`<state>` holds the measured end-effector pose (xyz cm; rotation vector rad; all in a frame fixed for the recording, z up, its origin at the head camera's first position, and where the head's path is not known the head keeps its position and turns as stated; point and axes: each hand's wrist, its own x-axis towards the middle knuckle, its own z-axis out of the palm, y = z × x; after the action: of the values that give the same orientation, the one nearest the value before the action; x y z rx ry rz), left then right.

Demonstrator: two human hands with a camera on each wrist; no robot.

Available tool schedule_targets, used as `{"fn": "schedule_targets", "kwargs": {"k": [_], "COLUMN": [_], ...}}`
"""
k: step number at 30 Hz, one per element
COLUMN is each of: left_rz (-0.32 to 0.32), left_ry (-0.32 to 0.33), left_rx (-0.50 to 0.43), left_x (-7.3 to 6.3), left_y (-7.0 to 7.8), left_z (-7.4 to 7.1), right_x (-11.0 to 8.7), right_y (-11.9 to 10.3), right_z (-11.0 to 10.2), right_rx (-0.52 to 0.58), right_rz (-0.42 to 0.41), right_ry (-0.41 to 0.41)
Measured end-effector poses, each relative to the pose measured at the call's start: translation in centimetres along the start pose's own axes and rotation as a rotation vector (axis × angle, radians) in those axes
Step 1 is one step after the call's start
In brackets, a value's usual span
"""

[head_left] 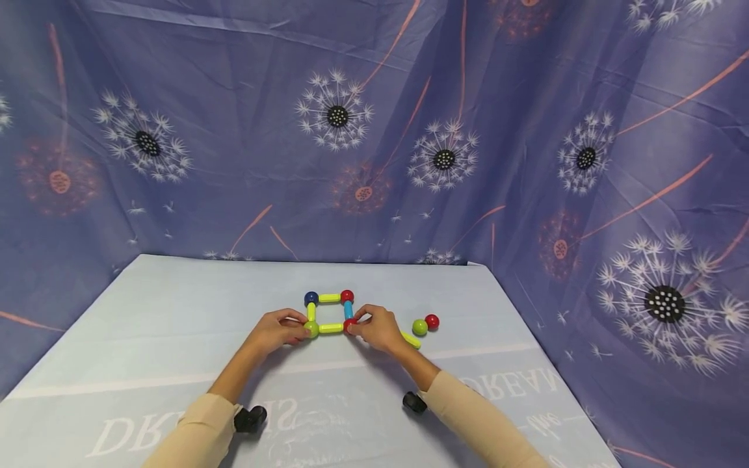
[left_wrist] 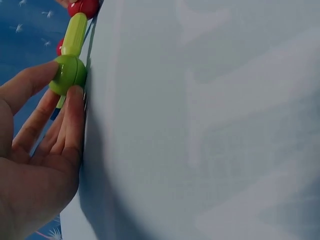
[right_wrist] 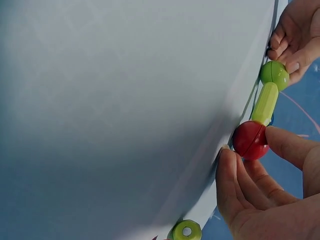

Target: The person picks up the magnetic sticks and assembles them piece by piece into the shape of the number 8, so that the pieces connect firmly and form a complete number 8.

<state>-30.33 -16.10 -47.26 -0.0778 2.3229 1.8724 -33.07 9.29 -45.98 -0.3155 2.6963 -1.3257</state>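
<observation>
A four-sided frame of balls and rods lies on the table. Its far corners are a dark blue ball (head_left: 311, 298) and a red ball (head_left: 347, 296), joined by a yellow-green rod (head_left: 329, 298). A light blue rod (head_left: 348, 309) forms the right side, another yellow-green rod (head_left: 311, 312) the left. My left hand (head_left: 282, 329) pinches the green ball (left_wrist: 69, 75) at the near left corner between thumb and fingers. At the near right corner, my right hand (head_left: 379, 328) pinches a second red ball (right_wrist: 250, 140). Between these two balls runs the near yellow-green rod (right_wrist: 265, 102).
Right of my right hand lie a loose green ball (head_left: 419, 327) and a loose red ball (head_left: 432, 322), side by side. A loose yellow-green rod (head_left: 412, 339) is partly hidden by that hand. Behind the pale, lettered tabletop (head_left: 193, 292) hangs a blue dandelion-print curtain (head_left: 246, 130).
</observation>
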Motion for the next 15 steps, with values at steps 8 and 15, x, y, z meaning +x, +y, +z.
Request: {"fn": "schedule_targets", "kwargs": {"k": [8, 15], "left_rz": [-0.008, -0.015], "left_ry": [-0.053, -0.055], "left_rx": [-0.050, -0.084], "left_x": [0.37, 0.39], "left_y": [-0.30, -0.63], "left_z": [-0.53, -0.68], "right_x": [-0.01, -0.19], "right_y": [-0.06, -0.22], "right_z": [-0.05, -0.06], "right_rx": [0.006, -0.012], "right_rz": [0.022, 0.015], "right_ry": [-0.004, 0.006]}}
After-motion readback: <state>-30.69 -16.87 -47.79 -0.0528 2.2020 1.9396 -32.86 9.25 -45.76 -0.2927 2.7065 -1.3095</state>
